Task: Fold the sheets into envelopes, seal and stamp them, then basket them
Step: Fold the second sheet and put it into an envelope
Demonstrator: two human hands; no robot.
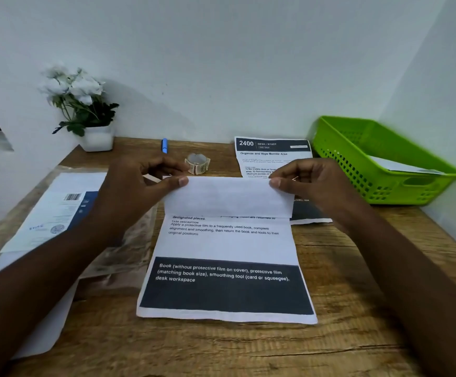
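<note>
A printed sheet (pixel 227 248) lies on the wooden desk (pixel 357 308) in front of me, its top part folded over toward me so the blank back shows. My left hand (pixel 137 186) pinches the left end of the fold's upper edge. At the right end my right hand (pixel 311 183) pinches the same edge. A second printed sheet (pixel 270 156) lies behind, partly under the folded one. The green basket (pixel 379 164) stands at the back right with a white envelope (pixel 401 165) inside. A roll of stamps (pixel 197 164) sits behind the fold.
A blue pen (pixel 164 145) lies near the wall. A white pot of white flowers (pixel 85 110) stands at the back left. Envelopes and papers (pixel 55 213) lie on the left, over a clear plastic sleeve. The wall closes the desk's back and right.
</note>
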